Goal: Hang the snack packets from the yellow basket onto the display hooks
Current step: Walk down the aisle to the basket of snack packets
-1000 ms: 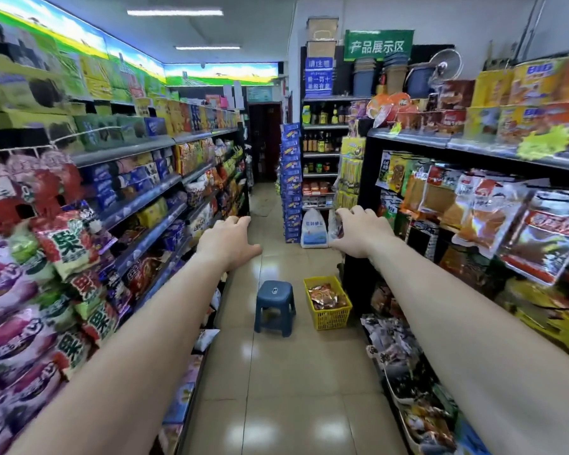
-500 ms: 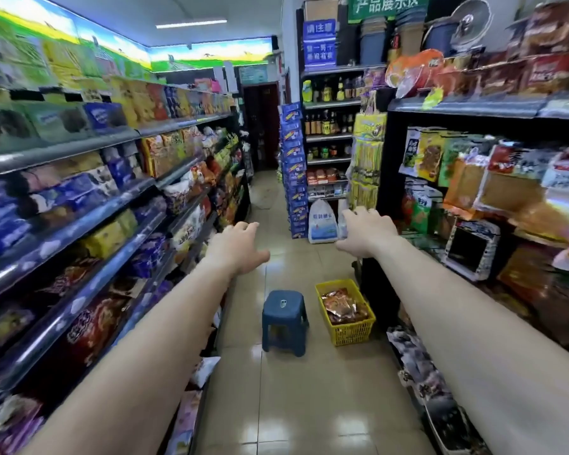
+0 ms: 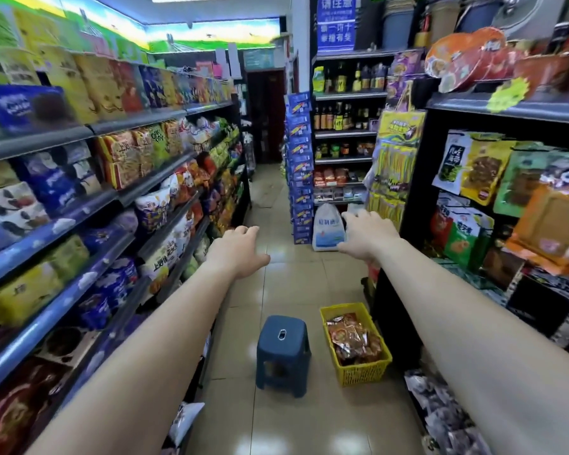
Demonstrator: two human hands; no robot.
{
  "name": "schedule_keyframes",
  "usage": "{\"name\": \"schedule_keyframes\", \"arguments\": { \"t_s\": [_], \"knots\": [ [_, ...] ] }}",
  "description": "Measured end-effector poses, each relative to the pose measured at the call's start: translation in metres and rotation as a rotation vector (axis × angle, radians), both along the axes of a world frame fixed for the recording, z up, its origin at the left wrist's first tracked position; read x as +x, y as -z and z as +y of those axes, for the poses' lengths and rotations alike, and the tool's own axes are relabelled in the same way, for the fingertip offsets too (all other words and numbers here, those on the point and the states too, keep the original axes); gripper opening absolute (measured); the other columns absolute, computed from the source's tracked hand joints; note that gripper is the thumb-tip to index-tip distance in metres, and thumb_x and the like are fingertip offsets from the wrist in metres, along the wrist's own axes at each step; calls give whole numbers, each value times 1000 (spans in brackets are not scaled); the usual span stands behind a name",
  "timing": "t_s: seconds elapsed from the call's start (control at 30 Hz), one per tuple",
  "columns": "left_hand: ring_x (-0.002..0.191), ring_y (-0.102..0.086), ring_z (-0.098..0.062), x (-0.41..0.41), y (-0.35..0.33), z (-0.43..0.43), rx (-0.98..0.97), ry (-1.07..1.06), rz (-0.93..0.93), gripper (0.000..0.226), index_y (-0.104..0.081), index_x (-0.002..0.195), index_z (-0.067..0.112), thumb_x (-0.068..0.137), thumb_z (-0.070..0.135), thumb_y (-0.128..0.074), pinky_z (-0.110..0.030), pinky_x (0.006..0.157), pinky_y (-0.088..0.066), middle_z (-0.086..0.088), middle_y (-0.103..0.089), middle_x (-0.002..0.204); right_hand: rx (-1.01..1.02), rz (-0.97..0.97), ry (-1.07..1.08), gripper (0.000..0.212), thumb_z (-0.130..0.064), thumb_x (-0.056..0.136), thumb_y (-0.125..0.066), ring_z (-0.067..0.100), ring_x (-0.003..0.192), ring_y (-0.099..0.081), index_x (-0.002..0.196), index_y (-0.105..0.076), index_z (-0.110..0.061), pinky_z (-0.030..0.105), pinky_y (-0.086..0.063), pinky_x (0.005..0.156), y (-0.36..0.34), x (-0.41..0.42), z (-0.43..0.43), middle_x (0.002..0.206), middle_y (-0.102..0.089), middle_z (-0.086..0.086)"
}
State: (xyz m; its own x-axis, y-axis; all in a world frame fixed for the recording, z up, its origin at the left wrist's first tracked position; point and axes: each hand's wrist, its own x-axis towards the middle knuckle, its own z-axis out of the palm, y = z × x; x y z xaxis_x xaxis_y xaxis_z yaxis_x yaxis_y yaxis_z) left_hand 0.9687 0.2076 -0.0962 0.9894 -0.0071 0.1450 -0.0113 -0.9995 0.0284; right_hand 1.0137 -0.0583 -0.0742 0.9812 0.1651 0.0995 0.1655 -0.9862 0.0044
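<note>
A yellow basket (image 3: 362,372) stands on the tiled floor at the foot of the right-hand rack, holding several reddish-brown snack packets (image 3: 353,338). Hanging snack packets (image 3: 480,172) fill the display hooks on the black rack to the right. Both my arms stretch forward over the aisle. My left hand (image 3: 240,246) is empty with fingers loosely spread. My right hand (image 3: 367,236) is empty too, palm down, fingers relaxed. Both hands hover well above and beyond the basket, touching nothing.
A small blue plastic stool (image 3: 283,349) stands just left of the basket. Stocked shelves (image 3: 138,178) line the left side. A white sack (image 3: 327,229) and a stack of blue boxes (image 3: 299,165) sit further down the aisle. More packets (image 3: 447,418) lie low at the right.
I have walked forward down the aisle; the basket and stool are now closer and lower in view. Both hands stay outstretched and empty, fingers a little more spread.
</note>
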Motion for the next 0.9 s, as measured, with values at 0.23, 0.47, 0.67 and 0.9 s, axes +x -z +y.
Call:
{"name": "schedule_keyframes", "arguments": {
  "t_s": [0.23,0.47,0.67,0.9],
  "knots": [
    [134,-42,-30,158,19,56,-44,-6,34,79,-26,155,22,89,59,-51,-48,97,-50,-5,-38,153,-25,52,10,78,-60,81,-57,34,131,-44,147,-35,-25,49,-42,101,12,152,53,147,-42,9],
    [136,-41,-31,306,8,114,-25,11,44,79,-24,155,22,90,60,-49,-49,102,-46,-6,-36,156,-20,49,-32,69,-50,87,-58,35,131,-42,145,-35,-21,47,-41,96,-2,292,115,147,-39,8],
    [136,-41,-32,408,16,120,-17,36,71,78,-27,154,20,89,56,-50,-47,102,-45,-8,-38,154,-16,63,-23,67,-49,88,-58,34,132,-41,145,-37,-21,51,-40,99,6,389,133,147,-39,8],
    [134,-43,-32,541,35,116,-1,39,83,75,-31,151,21,88,56,-52,-49,103,-45,-8,-41,152,8,48,-34,66,-56,85,-57,32,130,-43,139,-39,-23,51,-42,99,36,529,127,140,-46,8]
  ]
}}
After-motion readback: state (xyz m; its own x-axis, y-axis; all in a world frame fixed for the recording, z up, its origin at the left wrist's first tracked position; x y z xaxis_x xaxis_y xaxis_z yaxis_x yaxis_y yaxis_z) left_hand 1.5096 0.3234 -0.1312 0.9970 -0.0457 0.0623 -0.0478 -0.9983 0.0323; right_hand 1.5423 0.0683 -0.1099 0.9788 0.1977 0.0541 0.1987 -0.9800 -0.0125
